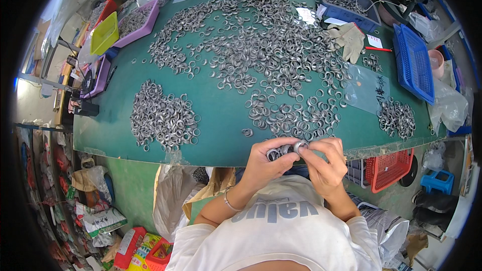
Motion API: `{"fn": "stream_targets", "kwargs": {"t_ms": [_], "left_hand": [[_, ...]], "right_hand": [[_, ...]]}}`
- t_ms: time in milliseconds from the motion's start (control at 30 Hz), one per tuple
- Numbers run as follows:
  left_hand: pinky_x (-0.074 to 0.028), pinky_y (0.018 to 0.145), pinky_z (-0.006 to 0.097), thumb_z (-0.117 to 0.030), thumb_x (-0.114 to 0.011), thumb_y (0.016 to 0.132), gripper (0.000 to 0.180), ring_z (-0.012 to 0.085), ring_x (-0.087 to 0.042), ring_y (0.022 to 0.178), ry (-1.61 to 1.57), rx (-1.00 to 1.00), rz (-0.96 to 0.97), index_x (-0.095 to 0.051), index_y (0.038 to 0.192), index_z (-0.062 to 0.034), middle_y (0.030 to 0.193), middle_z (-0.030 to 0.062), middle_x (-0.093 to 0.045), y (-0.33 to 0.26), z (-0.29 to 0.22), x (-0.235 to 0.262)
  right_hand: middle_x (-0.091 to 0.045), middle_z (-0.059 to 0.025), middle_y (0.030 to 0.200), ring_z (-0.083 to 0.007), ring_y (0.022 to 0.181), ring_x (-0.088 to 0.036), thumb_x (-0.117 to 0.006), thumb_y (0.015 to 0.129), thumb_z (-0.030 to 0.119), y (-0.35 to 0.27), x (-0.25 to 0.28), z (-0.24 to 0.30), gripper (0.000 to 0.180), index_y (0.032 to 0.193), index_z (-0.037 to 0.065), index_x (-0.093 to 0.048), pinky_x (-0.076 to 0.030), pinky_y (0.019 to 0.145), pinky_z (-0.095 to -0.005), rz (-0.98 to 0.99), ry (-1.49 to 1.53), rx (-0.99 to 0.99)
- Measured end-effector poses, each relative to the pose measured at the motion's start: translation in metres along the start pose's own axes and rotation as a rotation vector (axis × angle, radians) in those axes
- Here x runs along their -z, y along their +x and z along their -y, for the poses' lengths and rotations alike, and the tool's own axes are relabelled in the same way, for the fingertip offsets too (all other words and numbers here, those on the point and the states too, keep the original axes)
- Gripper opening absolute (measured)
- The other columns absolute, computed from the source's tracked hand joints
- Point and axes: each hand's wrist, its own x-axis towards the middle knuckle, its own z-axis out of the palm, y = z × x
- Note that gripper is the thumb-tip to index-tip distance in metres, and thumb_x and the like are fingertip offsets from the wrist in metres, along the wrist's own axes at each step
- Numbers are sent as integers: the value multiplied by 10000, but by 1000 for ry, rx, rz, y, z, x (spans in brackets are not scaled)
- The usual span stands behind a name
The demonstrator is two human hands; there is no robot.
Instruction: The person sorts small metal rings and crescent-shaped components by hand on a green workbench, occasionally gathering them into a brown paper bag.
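- At the near edge of the green bench (pixel 221 115), a short row of metal rings (pixel 284 149) pinched between both hands, just above the bench edge and close to the chest.
- Left hand (pixel 265 161) curled shut around the left end of the row, fingers wrapped over several rings, a thin bracelet (pixel 229 204) at the wrist.
- Right hand (pixel 325 163) closed on the right end, thumb and forefinger nipping the outermost ring.
- Just beyond the hands, a loose scatter of the same grey rings (pixel 296 115), thickening into a broad spread (pixel 261 45) across the middle and far side of the bench.
- To the left, well apart from the hands, a separate dense heap of rings (pixel 163 118).
- To the right, a smaller pile (pixel 396 119) beside a clear plastic bag (pixel 367 89).
- Farther right, a blue basket (pixel 414 62); behind the spread, a work glove (pixel 349 40) and a blue tray (pixel 351 15) with rings inside.
- At the far left, purple trays (pixel 143 30) and a yellow-green tray (pixel 104 34).
- Below the bench edge on the right, a red basket (pixel 389 168).
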Motion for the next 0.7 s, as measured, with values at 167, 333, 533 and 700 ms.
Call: {"fn": "stream_targets", "kwargs": {"t_ms": [167, 333, 533, 700], "left_hand": [[-259, 373, 180, -58, -598, 880, 225, 42, -405, 489, -219, 73, 44, -596, 1086, 30, 719, 42, -578, 6, -1, 1], [-251, 358, 156, -67, -568, 887, 224, 52, -406, 504, -291, 114, 16, -575, 1079, 49, 833, 99, -594, 6, -1, 8], [-248, 374, 166, -80, -595, 885, 266, 46, -409, 524, -293, 71, -104, -563, 1119, 41, 828, 71, -589, 3, 7, 36], [-288, 401, 166, -82, -627, 862, 209, 31, -441, 539, 77, -149, -569, -625, 1060, -14, 750, 18, -603, -4, -7, 111]], "right_hand": [[-622, -96, 851, -247, 722, -576, -713, 641, -54, 1, -3, -2, 274, 906, 1, -671, -433, 648, -344, -52, 141, -81], [-624, -127, 860, -266, 746, -598, -685, 689, -83, 0, -9, -3, 221, 899, -33, -638, -463, 690, -339, -74, 238, -230], [-588, -154, 930, -241, 810, -575, -614, 748, -91, -10, -16, -5, 184, 923, -36, -625, -469, 729, -311, -36, 263, -417], [-556, -134, 1014, -201, 795, -536, -602, 763, -68, -19, -28, -7, 268, 1026, -18, -595, -443, 720, -293, 27, 281, -502]]}}
